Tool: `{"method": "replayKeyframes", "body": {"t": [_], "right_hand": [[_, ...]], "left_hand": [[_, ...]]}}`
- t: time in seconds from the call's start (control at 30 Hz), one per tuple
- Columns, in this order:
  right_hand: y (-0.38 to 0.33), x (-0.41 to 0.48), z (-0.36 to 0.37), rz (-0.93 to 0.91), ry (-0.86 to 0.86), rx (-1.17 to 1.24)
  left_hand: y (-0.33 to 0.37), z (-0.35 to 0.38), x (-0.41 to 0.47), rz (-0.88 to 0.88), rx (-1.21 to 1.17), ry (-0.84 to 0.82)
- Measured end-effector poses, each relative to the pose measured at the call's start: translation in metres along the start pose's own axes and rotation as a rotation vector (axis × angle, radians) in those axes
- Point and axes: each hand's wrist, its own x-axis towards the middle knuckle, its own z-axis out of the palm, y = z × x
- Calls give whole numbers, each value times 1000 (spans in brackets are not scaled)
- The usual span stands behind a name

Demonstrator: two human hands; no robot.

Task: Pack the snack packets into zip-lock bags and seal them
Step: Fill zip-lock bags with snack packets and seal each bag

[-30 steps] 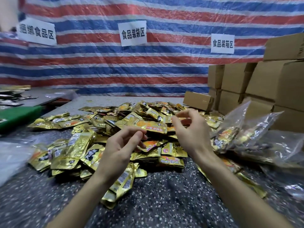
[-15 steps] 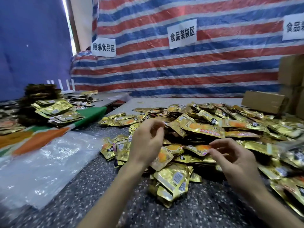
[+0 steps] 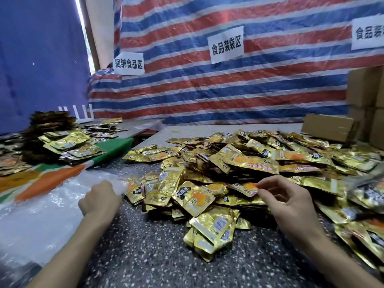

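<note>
Head view, looking down over a dark speckled table top (image 3: 145, 256).

Across the centre and right of the frame, a broad heap of gold packets (image 3: 249, 161), loose and overlapping, spilling down toward the lower right corner.

Right hand (image 3: 288, 198) in the lower right, at the near side of the heap. Thumb and forefinger closed together on the right-hand edge of one snack packet (image 3: 246, 187) with an orange print. That packet lying on top of the heap, just above centre. Other fingers loosely bent.

Left hand (image 3: 99, 199) at lower left, back toward the camera, fingers curled down onto the near edge of a pile of clear zip-lock bags (image 3: 41, 204). Fingertips hidden behind the knuckles and the plastic blurred there, so cannot tell whether a bag is pinched or only touched.

Bags lying flat along the left edge of the frame, just beside the heap. Hands well apart.

Further back at middle left, a second stack of packets (image 3: 68, 142) on a green and orange cloth (image 3: 116, 146).

At the right edge, brown cardboard boxes (image 3: 330, 126) behind the heap.

Filling the upper frame, a red, white and blue striped tarpaulin (image 3: 207, 90) with white paper signs (image 3: 226, 45) stuck on it. In the upper left, a plain blue sheet (image 3: 41, 59).
</note>
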Motion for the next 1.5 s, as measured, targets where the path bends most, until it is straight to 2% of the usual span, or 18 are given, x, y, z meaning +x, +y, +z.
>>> {"method": "replayKeyframes", "body": {"t": [0.27, 0.4, 0.6, 0.73, 0.83, 0.93, 1.0, 1.1, 1.23, 1.37, 1.5], "right_hand": [[-1, 0, -1, 9, -3, 15], [-3, 0, -1, 15, 17, 9], [-6, -1, -2, 33, 42, 4], [-9, -1, -2, 32, 59, 10], [-12, 0, -3, 37, 51, 93], [-20, 0, -5, 97, 12, 369], [-24, 1, -9, 171, -39, 493], [-26, 3, -14, 228, -137, 472], [-26, 5, -17, 233, -208, 373], [-30, 1, -14, 193, -272, 368], [-33, -4, -10, 139, -348, 353]], "left_hand": [[-11, -16, 13, -87, -224, 4], [2, -36, 9, -42, -267, 185], [36, -69, -18, 176, -384, 460], [69, -83, -56, 463, -625, 456], [101, -89, -100, 720, -887, 334], [133, -74, -144, 855, -1160, -25], [151, -57, -168, 964, -1210, -204], [166, -30, -192, 1114, -1216, -317], [160, -19, -193, 997, -1391, -506], [151, -20, -180, 707, -1547, -799], [153, -20, -178, 509, -1497, -964]]}}
